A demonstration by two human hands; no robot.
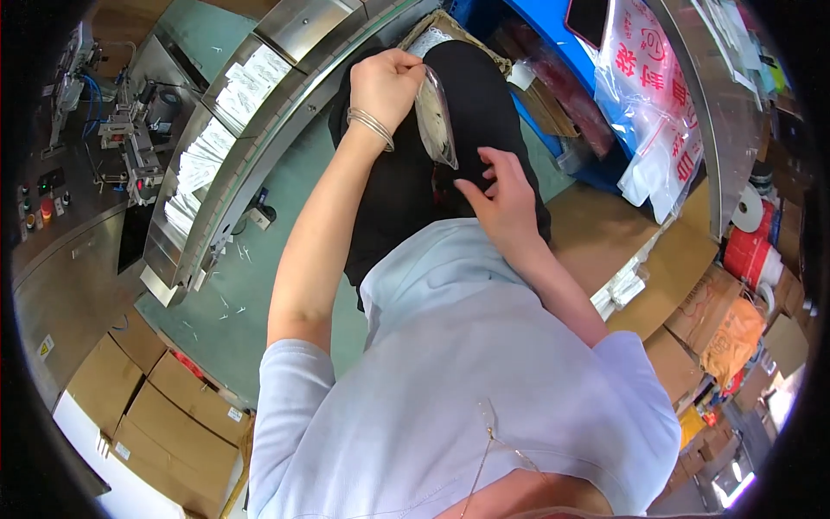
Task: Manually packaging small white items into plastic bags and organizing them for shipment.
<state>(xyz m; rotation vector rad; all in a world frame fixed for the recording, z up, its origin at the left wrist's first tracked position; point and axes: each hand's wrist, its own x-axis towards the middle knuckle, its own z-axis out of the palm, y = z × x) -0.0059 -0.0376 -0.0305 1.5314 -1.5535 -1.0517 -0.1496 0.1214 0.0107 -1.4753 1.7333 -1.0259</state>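
My left hand (386,86), with bangles on its wrist, pinches the top end of a small clear plastic bag (435,123). The bag hangs down over my lap, long and narrow, with something pale and a few dark specks inside that I cannot make out. To the right of and below the bag, my right hand (505,203) is held with thumb and fingers apart and nothing between them. It does not touch the bag. Behind both hands are my dark trousers (471,82).
A metal conveyor at left carries white paper packets (251,86) in compartments. At the right stand a blue bin (553,43), plastic bags with red print (648,95), a dark phone (588,19) and cardboard (596,225). A box with white items (430,39) sits beyond my knees.
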